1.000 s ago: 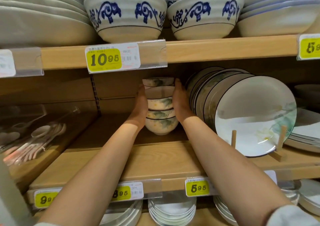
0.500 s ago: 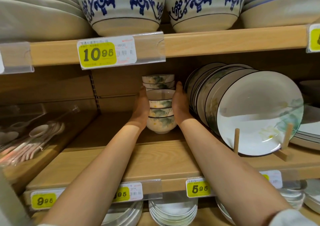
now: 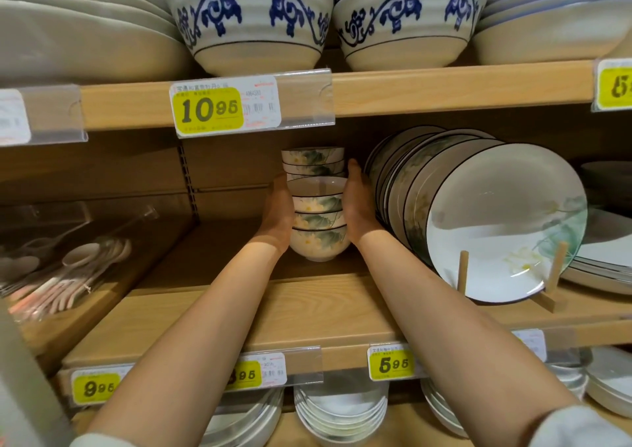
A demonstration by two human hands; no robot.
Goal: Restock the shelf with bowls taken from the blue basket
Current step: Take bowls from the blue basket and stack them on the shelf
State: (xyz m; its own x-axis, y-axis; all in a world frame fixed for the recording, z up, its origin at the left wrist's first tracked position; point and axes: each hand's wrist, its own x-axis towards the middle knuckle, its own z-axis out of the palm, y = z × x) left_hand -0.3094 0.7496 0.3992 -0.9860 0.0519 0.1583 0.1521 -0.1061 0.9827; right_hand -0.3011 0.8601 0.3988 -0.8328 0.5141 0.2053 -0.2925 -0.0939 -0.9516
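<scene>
Above me: two large blue-scroll bowls (image 3: 249,18) side by side, cream platters (image 3: 68,36) stacked at left. To my right: floral plates (image 3: 506,220) leaning in row against wooden pegs (image 3: 463,272). Left: pale spoons (image 3: 78,268) in clear tray. Yellow tags read 10.95 (image 3: 210,111), 9.95 (image 3: 97,386), 5.95 (image 3: 393,364). White dishes (image 3: 340,409) stacked below.

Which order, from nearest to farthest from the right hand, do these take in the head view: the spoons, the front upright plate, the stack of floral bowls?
1. stack of floral bowls: touching the right hand, on its left side.
2. front upright plate: to the right of the hand.
3. spoons: far to the left.
</scene>
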